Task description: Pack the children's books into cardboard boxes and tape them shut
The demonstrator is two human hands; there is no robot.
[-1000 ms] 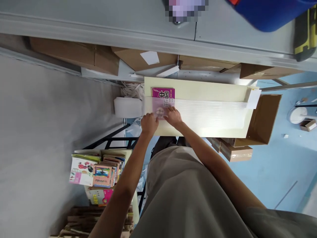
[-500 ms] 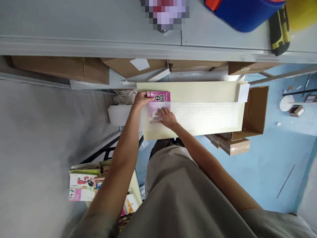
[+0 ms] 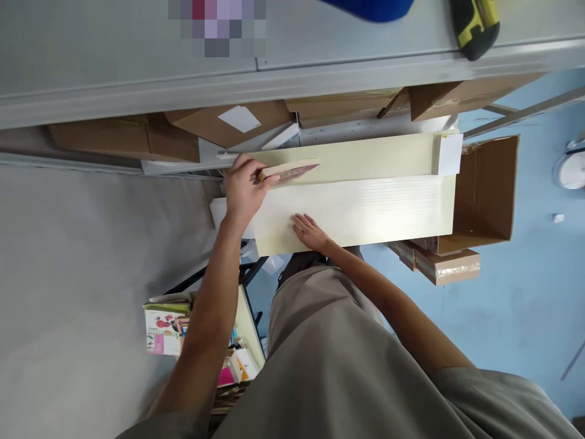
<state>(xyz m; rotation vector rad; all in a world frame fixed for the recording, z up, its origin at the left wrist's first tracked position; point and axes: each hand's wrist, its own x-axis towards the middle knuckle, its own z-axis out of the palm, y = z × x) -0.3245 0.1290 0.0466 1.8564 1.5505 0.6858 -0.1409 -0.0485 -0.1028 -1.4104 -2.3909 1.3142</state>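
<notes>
1. The left hand [image 3: 242,189] grips a thin book [image 3: 292,170] by its left end, fingers curled over the top edge and thumb beneath. The book is tipped up on edge, so only its pale page block and a sliver of pink cover show.

2. The book sits at the left end of a long cream tray [image 3: 365,160], against its tall back wall, above the white ribbed sheet [image 3: 365,210] that lines the tray floor.

3. The right hand [image 3: 309,230] lies open and flat on the sheet near the front edge, fingers spread, holding nothing. It seems to pin the sheet down.

4. To do this step well, I judge that the book should stay square to the back wall as it tilts, with the grip close to the spine so the pages do not fan open.

5. The flat hand should keep steady pressure (the sheet looks light and could slide or curl).

6. The book should stay clear of the sheet's edge so no corner catches or creases.

7. Around the tray: brown boxes [image 3: 214,125] under a grey shelf [image 3: 137,91], an open carton [image 3: 489,189] at the tray's right end, a yellow-and-black tool [image 3: 473,24] on the shelf, and a stack of colourful books [image 3: 164,323] low on the left.
</notes>
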